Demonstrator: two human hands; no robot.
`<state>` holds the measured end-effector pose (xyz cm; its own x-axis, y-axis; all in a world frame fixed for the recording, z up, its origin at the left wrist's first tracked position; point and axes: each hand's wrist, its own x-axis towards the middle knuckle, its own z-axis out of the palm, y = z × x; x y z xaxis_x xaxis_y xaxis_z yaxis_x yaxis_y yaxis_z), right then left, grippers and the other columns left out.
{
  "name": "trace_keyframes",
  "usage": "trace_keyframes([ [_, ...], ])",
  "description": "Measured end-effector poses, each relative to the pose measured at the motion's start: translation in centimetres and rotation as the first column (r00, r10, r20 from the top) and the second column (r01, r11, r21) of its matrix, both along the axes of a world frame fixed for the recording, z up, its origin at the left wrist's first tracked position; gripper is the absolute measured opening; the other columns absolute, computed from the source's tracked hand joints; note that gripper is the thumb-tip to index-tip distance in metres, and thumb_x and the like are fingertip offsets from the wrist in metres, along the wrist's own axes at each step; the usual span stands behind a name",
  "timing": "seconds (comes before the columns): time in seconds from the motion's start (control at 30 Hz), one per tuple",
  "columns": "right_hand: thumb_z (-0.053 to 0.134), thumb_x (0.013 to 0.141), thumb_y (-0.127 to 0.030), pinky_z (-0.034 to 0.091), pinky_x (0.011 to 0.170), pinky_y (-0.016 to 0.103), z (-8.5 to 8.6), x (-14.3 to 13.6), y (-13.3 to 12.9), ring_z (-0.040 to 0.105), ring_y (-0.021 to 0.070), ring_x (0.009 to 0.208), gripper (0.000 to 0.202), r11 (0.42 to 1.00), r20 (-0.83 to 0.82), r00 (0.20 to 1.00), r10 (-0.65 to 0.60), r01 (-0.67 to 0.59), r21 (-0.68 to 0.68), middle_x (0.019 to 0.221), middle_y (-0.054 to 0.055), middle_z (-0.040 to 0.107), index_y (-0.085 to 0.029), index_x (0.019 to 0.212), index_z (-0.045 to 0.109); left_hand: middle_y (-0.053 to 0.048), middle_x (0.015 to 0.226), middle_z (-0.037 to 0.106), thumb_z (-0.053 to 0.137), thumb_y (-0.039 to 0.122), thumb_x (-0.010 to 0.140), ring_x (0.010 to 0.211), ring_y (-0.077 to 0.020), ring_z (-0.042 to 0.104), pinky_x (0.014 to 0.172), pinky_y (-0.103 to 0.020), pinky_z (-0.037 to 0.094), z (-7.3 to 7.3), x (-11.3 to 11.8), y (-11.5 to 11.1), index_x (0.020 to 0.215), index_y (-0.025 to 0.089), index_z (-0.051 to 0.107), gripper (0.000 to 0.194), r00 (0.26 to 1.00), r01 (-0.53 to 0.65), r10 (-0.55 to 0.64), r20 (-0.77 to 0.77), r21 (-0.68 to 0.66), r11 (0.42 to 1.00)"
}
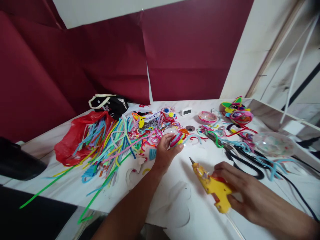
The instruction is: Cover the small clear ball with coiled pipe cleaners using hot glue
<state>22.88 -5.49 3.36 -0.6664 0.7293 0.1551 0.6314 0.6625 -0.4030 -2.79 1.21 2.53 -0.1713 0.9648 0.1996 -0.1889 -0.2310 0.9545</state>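
Observation:
Near the middle of the table, my left hand (pixel 166 153) is closed round a small ball-like piece (pixel 178 139) striped in pink, yellow, blue and red. To the right, my right hand (pixel 235 183) holds a yellow glue gun (pixel 212 185) by its body, the metal nozzle pointing up and left. A gap separates the nozzle from the striped piece. A clear stick or cord comes out of the back of the gun. Colourful pipe cleaners (pixel 122 133) lie heaped left of my left hand.
A red plastic bag (pixel 67 146) with pipe cleaners and a black bag (pixel 112 105) stand left. Black-handled scissors (pixel 245 163), a clear plastic dome (pixel 273 144), a pink-rimmed bowl (pixel 207 116) and a decorated figure (pixel 237 111) are right. A black object (pixel 20 160) stands far left.

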Motion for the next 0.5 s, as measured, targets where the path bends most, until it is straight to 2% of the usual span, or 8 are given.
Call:
trace_keyframes([
  [0.1, 0.056, 0.083, -0.017, 0.058, 0.077, 0.027, 1.5, 1.3, -0.3, 0.064, 0.0224, 0.101, 0.044, 0.999, -0.159, 0.987, 0.0, -0.007, -0.047, 0.123, 0.007, 0.056, -0.035, 0.123, 0.05, -0.008, 0.11, 0.068, 0.084, 0.026, 0.061, 0.108, -0.023, 0.064, 0.092, -0.035, 0.05, -0.3, 0.1, 0.0, 0.105, 0.02, 0.058, 0.051, 1.0, 0.012, -0.012, -0.001, -0.001, 1.0],
  [0.2, 0.059, 0.086, -0.03, 0.058, 0.064, 0.025, 2.5, 1.9, -0.4, 0.063, 0.0265, 0.104, 0.038, 0.992, -0.293, 0.953, -0.077, 0.045, -0.114, 0.126, 0.008, 0.054, -0.04, 0.121, 0.049, -0.008, 0.111, 0.068, 0.084, 0.027, 0.062, 0.109, -0.0234, 0.063, 0.092, -0.036, 0.05, -0.5, 0.1, 0.1, 0.107, 0.02, 0.057, 0.053, 0.999, 0.03, -0.03, -0.03, 0.011, 0.999],
  [0.33, 0.06, 0.086, -0.037, 0.057, 0.067, 0.028, 3.1, 1.6, 0.3, 0.058, 0.0308, 0.113, 0.031, 0.973, -0.376, 0.915, -0.145, 0.064, -0.22, 0.124, 0.007, 0.056, -0.041, 0.116, 0.056, -0.01, 0.118, 0.067, 0.084, 0.028, 0.064, 0.114, -0.0255, 0.062, 0.092, -0.037, 0.051, -0.5, 0.0, -0.1, 0.112, 0.021, 0.055, 0.057, 0.992, 0.059, -0.054, -0.11, 0.043, 0.997],
  [0.5, 0.069, 0.079, -0.04, 0.057, 0.074, 0.029, 2.6, 1.4, 1.7, 0.065, 0.028, 0.097, 0.025, 0.95, -0.477, 0.851, -0.221, 0.077, -0.302, 0.111, 0.007, 0.064, -0.034, 0.104, 0.066, -0.013, 0.124, 0.064, 0.086, 0.029, 0.061, 0.118, -0.0285, 0.06, 0.091, -0.036, 0.051, 0.0, 0.0, -0.5, 0.115, 0.021, 0.053, 0.063, 0.982, 0.091, -0.08, -0.172, 0.057, 0.994],
])
